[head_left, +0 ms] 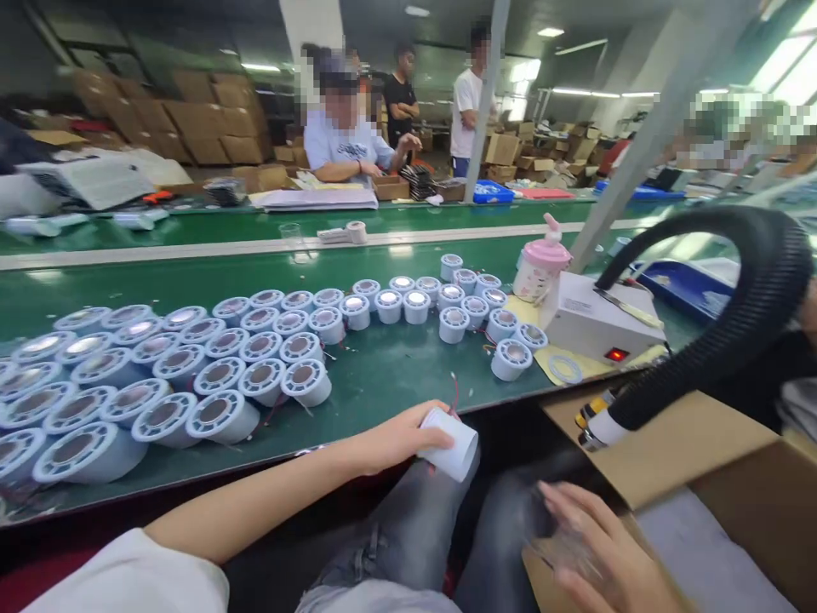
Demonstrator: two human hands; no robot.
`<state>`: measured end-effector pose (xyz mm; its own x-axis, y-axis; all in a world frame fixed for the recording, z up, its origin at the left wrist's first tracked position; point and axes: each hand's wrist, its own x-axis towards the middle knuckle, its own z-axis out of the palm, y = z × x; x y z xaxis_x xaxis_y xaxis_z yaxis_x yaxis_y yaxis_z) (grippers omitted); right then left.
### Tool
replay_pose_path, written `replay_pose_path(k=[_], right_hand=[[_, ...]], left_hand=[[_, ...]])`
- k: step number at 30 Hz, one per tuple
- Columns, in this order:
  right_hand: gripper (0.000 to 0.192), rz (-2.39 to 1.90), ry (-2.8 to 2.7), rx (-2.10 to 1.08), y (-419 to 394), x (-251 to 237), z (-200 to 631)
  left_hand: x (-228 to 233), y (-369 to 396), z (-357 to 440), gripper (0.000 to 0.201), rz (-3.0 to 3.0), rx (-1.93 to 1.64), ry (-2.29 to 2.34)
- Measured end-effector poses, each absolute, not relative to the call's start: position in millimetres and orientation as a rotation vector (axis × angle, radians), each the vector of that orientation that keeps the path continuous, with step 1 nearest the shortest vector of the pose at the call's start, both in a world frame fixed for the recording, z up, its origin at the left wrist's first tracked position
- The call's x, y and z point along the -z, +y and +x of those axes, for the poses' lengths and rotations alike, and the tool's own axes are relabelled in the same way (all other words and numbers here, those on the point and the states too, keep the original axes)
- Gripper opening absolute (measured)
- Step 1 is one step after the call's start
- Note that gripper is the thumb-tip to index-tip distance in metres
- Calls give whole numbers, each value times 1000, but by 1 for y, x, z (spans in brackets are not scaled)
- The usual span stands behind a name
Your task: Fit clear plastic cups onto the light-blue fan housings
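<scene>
My left hand (pixel 425 438) is closed around the side of a light blue-white plastic cylinder (pixel 454 449), held tilted above my lap at the table's front edge. A thin red wire sticks up from its far end. Lower right, my right hand (pixel 600 541) is smeared by motion beside an open cardboard box (pixel 689 434). Its fingers are bent around something see-through that I cannot make out clearly. Rows of similar round housings (pixel 223 415) with slotted rims and metallic centres stand on the green table (pixel 389 383), several with thin wires.
Right of the housings are a pink-lidded container (pixel 541 271), a grey-white box with a red display (pixel 593 319) and a thick black hose (pixel 695 375) arching over the cardboard box. A blue tray (pixel 682 289) lies behind. Across the belt sits a co-worker (pixel 348 145).
</scene>
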<state>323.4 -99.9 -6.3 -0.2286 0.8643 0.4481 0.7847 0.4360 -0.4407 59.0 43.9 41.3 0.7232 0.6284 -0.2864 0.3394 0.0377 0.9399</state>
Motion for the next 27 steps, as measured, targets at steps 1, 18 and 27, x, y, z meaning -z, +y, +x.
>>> replay_pose_path(k=[1,18,27], right_hand=[[43,-1392,-2066,-123,-99,7,316],[26,-1540,-1399,-1006,-99,-14,283],[36,-1354,-904,-1158,-98,-8,292]], left_hand=[[-36,41,69,44,1510,-196,754],[-12,26,102,63,2045,-458,477],[-1,22,101,67,1810,-323,276]])
